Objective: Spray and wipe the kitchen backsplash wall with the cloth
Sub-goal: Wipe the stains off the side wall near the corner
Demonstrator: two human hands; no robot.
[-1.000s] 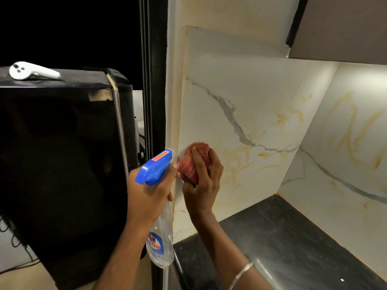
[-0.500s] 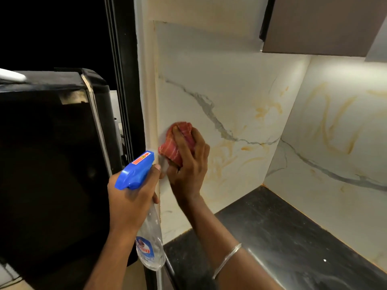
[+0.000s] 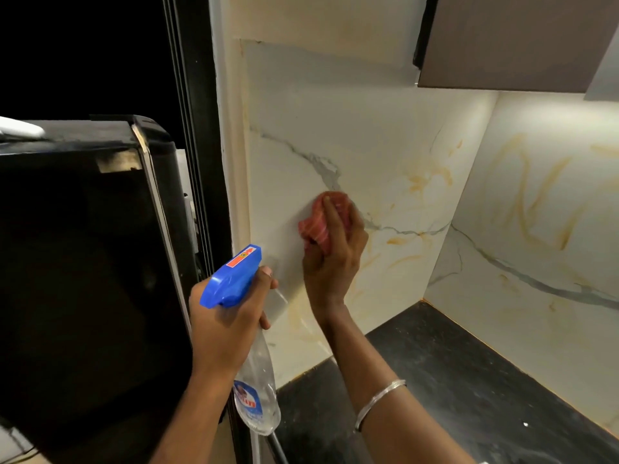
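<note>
Head camera, from the left: a white object lies on top of a tall black fridge that fills the left side of the view. Just right of the fridge runs a dark upright frame, and past it the pale wall begins.

The left hand is low in the middle. Its fingers are wrapped tight round the neck of the spray bottle, just under its blue spray head. The head points up and right toward the wall. The clear body of the bottle hangs down below the hand, with a blue label near its bottom.

Just right of it, the right hand is raised against the backsplash wall. Its fingers are curled over a bunched red cloth and press it flat on the marble-patterned tile, beside a grey vein. Yellowish streaks mark the tile to the right of and below the hand. A thin silver bangle sits on that forearm.

Below lies a dark counter, which meets the wall in a corner. A brown cabinet hangs at the top right.
</note>
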